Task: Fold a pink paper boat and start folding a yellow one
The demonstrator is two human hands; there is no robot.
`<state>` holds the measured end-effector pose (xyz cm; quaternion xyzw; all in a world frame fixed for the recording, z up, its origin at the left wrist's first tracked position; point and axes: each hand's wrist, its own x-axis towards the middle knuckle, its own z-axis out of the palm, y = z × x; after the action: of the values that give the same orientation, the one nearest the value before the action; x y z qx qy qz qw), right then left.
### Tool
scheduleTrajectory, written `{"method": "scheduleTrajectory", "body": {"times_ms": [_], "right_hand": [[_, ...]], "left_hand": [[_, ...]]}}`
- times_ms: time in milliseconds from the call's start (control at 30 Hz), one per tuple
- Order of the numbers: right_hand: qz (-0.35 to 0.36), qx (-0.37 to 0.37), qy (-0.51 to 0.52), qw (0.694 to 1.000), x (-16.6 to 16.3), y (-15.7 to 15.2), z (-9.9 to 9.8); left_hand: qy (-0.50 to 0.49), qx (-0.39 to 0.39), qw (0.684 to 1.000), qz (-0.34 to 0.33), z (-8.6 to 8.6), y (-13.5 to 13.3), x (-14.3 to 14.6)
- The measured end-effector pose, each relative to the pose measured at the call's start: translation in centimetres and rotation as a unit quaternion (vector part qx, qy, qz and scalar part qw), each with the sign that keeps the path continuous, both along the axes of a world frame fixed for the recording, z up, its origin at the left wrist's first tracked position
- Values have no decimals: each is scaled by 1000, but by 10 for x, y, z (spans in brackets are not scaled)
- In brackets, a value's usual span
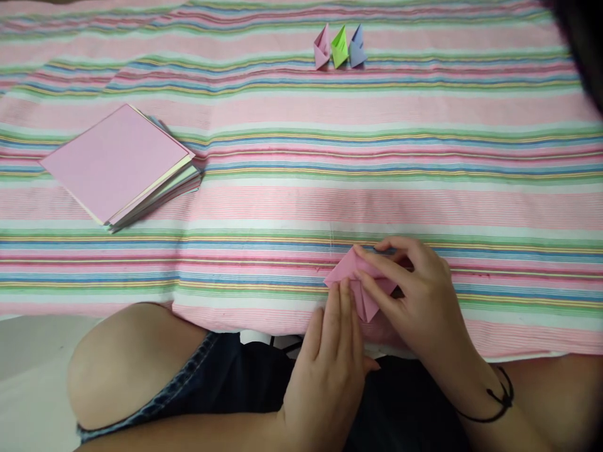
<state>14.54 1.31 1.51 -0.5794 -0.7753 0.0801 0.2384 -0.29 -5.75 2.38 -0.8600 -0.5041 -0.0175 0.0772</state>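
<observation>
Left hand (327,367), right hand (426,298), pink paper (347,266) beneath

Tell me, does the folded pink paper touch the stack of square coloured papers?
Apart: the head view shows pink-striped cloth between the folded pink paper and the paper stack.

On the right wrist (475,380), a thin black cord bracelet (498,412) is showing its knot (507,398) near four o'clock. Dark blue denim shorts (226,383) are ending in a lighter, stitched hem (181,371) between seven and eight o'clock.
</observation>
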Motion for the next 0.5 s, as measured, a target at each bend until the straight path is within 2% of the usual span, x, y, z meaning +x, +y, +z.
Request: {"method": "scheduleTrajectory", "body": {"times_ms": [167,367,500], "right_hand": [[-15,-8,25,1000,-2,-1,2],[-68,-59,138,986,-7,2,6],[-78,-59,124,987,-9,5,5]], "left_hand": [[3,1,1000,4,2,0,1],[2,0,1000,2,3,0,2],[0,-3,1000,6,5,0,2]]}}
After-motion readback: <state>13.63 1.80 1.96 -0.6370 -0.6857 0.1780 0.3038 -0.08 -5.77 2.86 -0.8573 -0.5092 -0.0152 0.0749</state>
